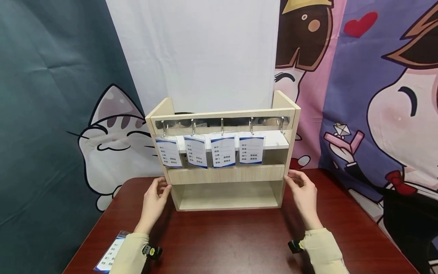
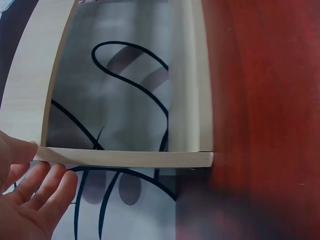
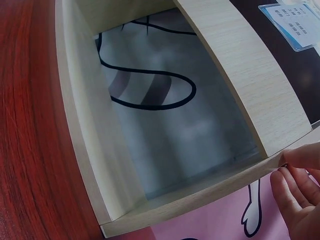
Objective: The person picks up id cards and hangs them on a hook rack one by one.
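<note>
A pale wooden shelf unit [image 1: 227, 174] stands on the table, with a metal hook rail [image 1: 236, 122] across its upper front. Badge cards in clear sleeves, such as this one [image 1: 223, 152], hang from several of the hooks; the far-right hook [image 1: 282, 125] carries none. At the unit's left side, my left hand [image 1: 155, 201] pinches the side panel, thumb at the front edge and fingers along the outside. My right hand [image 1: 303, 196] grips the opposite side panel [image 3: 200, 197] between thumb and fingers, as the right wrist view shows.
Another badge card [image 1: 111, 253] lies on the dark red table [image 1: 226, 239], beside my left sleeve. Behind the unit hangs a white cloth [image 1: 219, 57], with cartoon-printed cloth [image 1: 345, 95] to the right. Dark green cloth [image 1: 51, 114] borders the left.
</note>
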Tool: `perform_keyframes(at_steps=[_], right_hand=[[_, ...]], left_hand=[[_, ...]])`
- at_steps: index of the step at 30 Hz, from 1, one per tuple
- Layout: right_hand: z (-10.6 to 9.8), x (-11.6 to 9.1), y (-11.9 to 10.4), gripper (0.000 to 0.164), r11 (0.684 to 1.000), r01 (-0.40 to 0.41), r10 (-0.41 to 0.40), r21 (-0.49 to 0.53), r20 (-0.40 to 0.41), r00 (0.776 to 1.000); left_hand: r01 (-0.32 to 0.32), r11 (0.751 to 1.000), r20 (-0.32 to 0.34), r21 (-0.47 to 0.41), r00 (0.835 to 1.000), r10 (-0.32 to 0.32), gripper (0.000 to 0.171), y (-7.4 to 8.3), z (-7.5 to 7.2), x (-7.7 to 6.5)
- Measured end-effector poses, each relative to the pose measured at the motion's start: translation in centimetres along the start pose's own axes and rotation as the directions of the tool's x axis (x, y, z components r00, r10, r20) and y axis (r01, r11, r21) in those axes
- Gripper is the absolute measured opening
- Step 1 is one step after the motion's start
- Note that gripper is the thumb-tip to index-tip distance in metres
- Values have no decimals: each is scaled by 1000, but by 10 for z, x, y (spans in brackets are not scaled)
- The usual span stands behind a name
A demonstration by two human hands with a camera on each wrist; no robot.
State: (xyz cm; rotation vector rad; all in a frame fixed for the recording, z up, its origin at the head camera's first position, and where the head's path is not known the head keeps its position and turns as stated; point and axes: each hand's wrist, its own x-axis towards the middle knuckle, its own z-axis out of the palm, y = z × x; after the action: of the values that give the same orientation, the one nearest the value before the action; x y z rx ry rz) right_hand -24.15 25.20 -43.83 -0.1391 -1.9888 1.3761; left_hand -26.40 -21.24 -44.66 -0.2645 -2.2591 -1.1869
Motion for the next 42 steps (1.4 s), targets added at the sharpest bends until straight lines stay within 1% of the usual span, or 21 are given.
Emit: perform_keyframes(at_steps=[3, 7, 13, 19, 25, 31, 37, 42], right_hand=[[0, -1, 1, 25, 1000, -3, 3, -3, 1, 1000], [0, 0, 1, 25, 1000, 2, -2, 6, 0, 1000], [0, -1, 0, 24, 1000, 13, -13, 19, 4, 1000], [0, -3, -2, 24, 1000, 1, -1, 30, 5, 1000], [0, -3, -2, 25, 1000, -2, 2, 28, 9, 1000], [0, -3, -3, 23, 1000, -1, 0, 27, 11, 1000], [0, -3, -2, 23, 1000, -4, 4, 26, 9, 1000], [-1, -3, -2, 24, 1000, -5, 5, 23, 10, 1000]], left_hand=[[-3, 1000, 19, -4, 1000, 3, 34, -2, -1, -6], [-10, 1000, 41, -9, 999, 10, 36, -3, -5, -9], [-27, 999, 53, 44, 998, 24, 37, -9, -20, -15], [-25, 994, 61, 111, 998, 18, 44, -15, -42, -23], [-21, 981, 76, 195, 997, 6, 45, -21, -65, -28], [-6, 973, 79, 229, 997, -12, 49, -28, -92, -34], [42, 956, 53, 289, 997, -59, 50, -34, -119, -36], [94, 942, 37, 323, 993, -112, 52, -38, -138, -40]])
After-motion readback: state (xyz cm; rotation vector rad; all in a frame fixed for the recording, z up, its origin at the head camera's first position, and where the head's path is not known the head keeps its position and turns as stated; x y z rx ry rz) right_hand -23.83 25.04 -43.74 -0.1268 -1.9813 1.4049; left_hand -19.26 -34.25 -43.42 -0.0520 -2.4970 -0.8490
